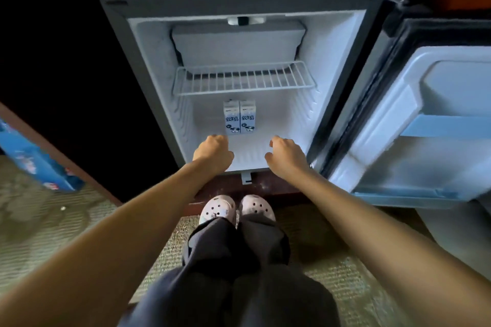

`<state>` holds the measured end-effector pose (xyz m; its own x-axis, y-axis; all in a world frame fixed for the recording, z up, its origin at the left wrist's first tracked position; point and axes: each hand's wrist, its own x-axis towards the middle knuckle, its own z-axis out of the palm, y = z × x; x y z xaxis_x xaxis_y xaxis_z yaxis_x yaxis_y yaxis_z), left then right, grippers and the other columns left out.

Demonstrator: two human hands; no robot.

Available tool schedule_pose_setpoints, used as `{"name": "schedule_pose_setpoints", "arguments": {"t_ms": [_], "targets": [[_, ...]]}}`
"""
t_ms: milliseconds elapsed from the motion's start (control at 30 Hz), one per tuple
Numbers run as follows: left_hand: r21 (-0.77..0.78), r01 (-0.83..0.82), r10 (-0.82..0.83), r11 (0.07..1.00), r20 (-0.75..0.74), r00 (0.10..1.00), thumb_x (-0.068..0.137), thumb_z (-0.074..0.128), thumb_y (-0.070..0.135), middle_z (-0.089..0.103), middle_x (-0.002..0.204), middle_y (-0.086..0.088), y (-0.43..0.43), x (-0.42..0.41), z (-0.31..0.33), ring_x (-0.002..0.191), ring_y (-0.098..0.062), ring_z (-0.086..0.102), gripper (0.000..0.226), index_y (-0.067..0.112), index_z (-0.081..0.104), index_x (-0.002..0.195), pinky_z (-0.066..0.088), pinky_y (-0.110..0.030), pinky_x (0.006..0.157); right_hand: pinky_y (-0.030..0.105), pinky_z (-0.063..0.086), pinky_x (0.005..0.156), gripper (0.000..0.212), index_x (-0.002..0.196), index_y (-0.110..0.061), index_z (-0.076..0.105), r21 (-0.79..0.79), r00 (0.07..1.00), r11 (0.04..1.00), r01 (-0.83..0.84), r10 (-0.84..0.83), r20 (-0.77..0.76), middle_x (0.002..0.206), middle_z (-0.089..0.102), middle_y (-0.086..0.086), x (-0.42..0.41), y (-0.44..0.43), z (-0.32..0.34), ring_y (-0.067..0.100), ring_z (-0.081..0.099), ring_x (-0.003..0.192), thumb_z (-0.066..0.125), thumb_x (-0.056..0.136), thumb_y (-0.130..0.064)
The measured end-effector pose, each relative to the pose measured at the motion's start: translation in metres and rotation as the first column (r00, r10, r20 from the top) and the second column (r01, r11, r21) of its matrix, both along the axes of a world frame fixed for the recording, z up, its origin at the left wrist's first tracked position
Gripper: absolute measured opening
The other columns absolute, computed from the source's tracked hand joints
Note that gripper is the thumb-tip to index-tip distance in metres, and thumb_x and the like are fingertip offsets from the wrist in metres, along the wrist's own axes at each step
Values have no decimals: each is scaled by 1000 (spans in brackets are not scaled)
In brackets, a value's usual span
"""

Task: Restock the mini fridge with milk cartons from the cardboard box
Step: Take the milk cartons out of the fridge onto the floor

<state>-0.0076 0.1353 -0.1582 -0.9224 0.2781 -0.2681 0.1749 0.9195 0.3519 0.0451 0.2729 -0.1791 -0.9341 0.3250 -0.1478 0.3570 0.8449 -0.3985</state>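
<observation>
My left hand (214, 151) and my right hand (287, 155) hang at the front edge of the open mini fridge (332, 74). The fingers of both are loosely curled and hold nothing. Two milk cartons (239, 118) stand upright on the fridge floor, touching side by side, under the wire shelf (243, 79) and just behind my left hand. The door (398, 127) is swung wide to my right. A blue box (34, 162) lies tilted on the carpet, well apart on my left.
</observation>
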Motion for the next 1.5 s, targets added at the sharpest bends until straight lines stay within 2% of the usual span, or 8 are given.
{"name": "schedule_pose_setpoints", "arguments": {"t_ms": [167, 333, 500, 800, 933, 1033, 1167, 1500], "targets": [[-27, 71, -71, 997, -13, 997, 91, 47, 10, 50, 126, -16, 19, -57, -33, 113, -32, 51, 29, -1, 49, 118, 41, -33, 81, 33, 35, 74, 13, 101, -2, 47, 21, 992, 996, -87, 85, 94, 122, 49, 21, -63, 18, -35, 37, 51, 110, 45, 88, -1], [-73, 146, -151, 987, -66, 986, 87, 47, 1, 41, 134, -11, 30, -106, -71, 123, -28, 42, 45, 4, 37, 131, 43, -42, 95, 38, 39, 101, 64, 146, -3, 16, 76, 982, 983, -167, 159, 100, 156, 11, 13, -115, 30, -63, 32, 21, 142, 48, 90, -5], [-70, 154, -165, 986, -193, 967, 89, 44, -4, 19, 153, -9, 46, -142, -94, 137, -26, 25, 61, 6, 21, 144, 34, -39, 109, 46, 31, 113, 84, 148, -12, -12, 121, 961, 960, -254, 237, 140, 155, -25, 0, -156, 32, -79, 24, -13, 146, 47, 90, -1], [-194, 144, -195, 970, -277, 941, 89, 50, 2, 2, 159, -10, 50, -160, -125, 145, -23, 14, 76, 4, 4, 149, 38, -35, 105, 49, 25, 113, 76, 149, -7, 0, 248, 954, 926, -285, 298, -16, 159, -6, 7, -175, 34, -108, 28, -5, 147, 45, 88, 3], [-224, 199, -291, 954, -541, 789, 63, 75, -4, 57, 126, -18, 37, -144, -140, 108, -26, 61, 61, -2, 55, 120, 56, -31, 72, 50, 45, 98, 73, 135, 4, 40, 364, 892, 901, -236, 350, -287, 142, 42, 24, -152, 29, -129, 40, 41, 131, 65, 67, 12], [-113, 197, -224, 974, -621, 751, 53, 78, -6, 62, 109, -19, 27, -139, -142, 99, -32, 63, 55, 1, 55, 103, 55, -35, 68, 47, 53, 89, 79, 129, 1, 41, 359, 860, 917, -173, 319, -399, 125, 56, 26, -142, 33, -144, 39, 60, 109, 72, 57, 10], [-88, 199, -217, 976, -488, 846, 84, 56, 2, 25, 149, -13, 30, -135, -142, 140, -27, 23, 65, 6, 26, 141, 32, -38, 109, 48, 40, 102, 92, 144, -4, 25, 337, 923, 920, -203, 294, -249, 147, 30, 28, -143, 36, -144, 42, 45, 126, 77, 68, -10], [-118, 237, -262, 964, -288, 921, 90, 48, 0, 51, 126, -11, 34, -124, -132, 109, -30, 57, 40, 7, 41, 129, 47, -35, 89, 40, 50, 80, 48, 135, -10, 39, 274, 949, 925, -264, 300, -98, 127, 49, 15, -139, 24, -118, 37, 62, 99, 55, 90, -9]]}}
